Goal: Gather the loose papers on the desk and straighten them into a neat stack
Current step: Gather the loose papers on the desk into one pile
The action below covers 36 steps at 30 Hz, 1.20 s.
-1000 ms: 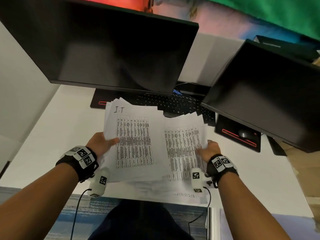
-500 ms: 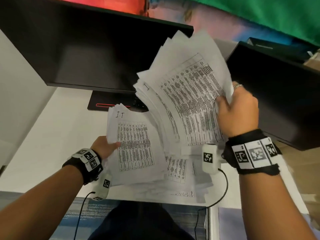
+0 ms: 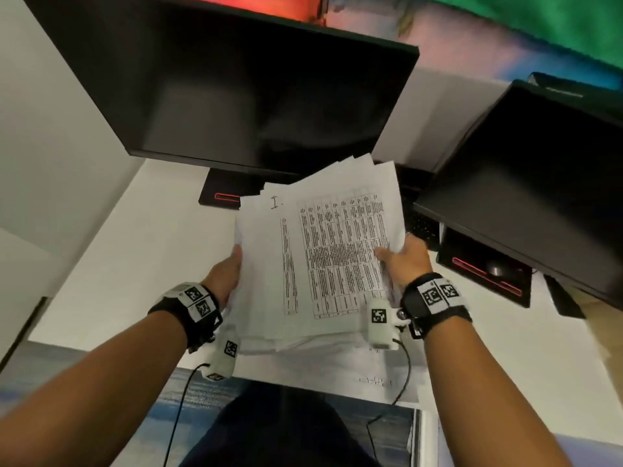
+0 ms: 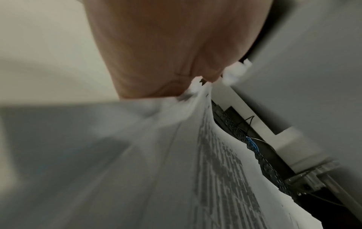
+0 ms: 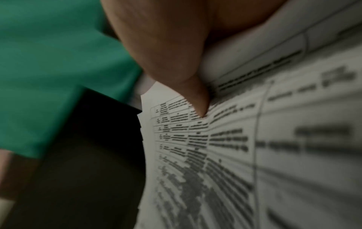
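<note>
A thick, uneven pile of printed papers (image 3: 323, 257) with tables on them sits between my hands above the white desk (image 3: 141, 251). My left hand (image 3: 227, 271) grips the pile's left edge, its fingers hidden under the sheets. My right hand (image 3: 401, 257) holds a bundle laid on top, thumb over the top sheet. In the right wrist view the thumb presses on the printed papers (image 5: 235, 139). The left wrist view shows the palm against the blurred papers (image 4: 176, 155). One more sheet (image 3: 377, 379) lies flat at the desk's near edge.
Two dark monitors (image 3: 242, 96) (image 3: 539, 197) hang over the desk, their red-trimmed bases (image 3: 222, 197) (image 3: 485, 274) behind and to the right of the pile. A black keyboard (image 3: 421, 224) peeks out right of the papers. My dark-clad lap (image 3: 279, 429) is below.
My right hand, which had lifted a fanned bundle high toward the right monitor, has brought it down onto the left pile. The left hand has shifted right, to the merged pile's left edge.
</note>
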Motion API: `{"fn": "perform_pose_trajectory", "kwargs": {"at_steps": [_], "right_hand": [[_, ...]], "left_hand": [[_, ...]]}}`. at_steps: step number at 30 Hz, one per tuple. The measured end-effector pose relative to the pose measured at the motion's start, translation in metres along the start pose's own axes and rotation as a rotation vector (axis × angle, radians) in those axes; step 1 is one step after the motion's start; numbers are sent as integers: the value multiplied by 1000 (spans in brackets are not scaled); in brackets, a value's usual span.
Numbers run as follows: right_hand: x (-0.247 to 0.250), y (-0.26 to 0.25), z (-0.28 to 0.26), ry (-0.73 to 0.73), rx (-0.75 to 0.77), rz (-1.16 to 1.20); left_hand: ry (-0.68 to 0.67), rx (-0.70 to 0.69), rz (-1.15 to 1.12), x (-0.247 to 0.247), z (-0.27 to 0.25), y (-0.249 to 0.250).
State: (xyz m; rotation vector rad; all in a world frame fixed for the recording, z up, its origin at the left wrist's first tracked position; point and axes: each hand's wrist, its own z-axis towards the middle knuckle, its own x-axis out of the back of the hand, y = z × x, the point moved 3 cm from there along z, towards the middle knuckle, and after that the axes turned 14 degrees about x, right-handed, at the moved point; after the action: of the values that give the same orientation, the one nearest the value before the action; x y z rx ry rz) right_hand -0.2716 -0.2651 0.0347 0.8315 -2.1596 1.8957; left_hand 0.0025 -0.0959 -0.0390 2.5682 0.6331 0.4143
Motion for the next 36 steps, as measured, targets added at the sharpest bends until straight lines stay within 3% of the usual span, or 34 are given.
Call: {"fn": "perform_pose_trajectory", "kwargs": {"at_steps": [4,7,12,16,21,23,26,30,34,36], "right_hand": [[-50,39,4,-175,-142,-229],[-79,53,-6,-267,-152,-246],[-88,61,-9,-170,-149,-258],[-84,60,-12,-98,-117,-274],[-93,64,-20,-269,-7,-285],[-83,66,-18,-192,-17,-207],[-64,53,-14,-85,-29,94],[-39,7,-6,-28,103,329],[-15,-36,-23,48,358,439],[-12,-44,-30,78,463,458]], "left_hand": [[33,5,167,-10,5,8],[111,12,223,-15,13,6],[224,-91,346,-21,24,1],[232,-142,342,-19,34,-1],[261,-259,404,-13,28,3],[218,-381,341,-10,10,9],[41,-515,148,6,-23,23],[-34,-629,39,19,-65,52],[61,-840,-20,23,-90,64],[84,-849,-29,24,-89,63]]}}
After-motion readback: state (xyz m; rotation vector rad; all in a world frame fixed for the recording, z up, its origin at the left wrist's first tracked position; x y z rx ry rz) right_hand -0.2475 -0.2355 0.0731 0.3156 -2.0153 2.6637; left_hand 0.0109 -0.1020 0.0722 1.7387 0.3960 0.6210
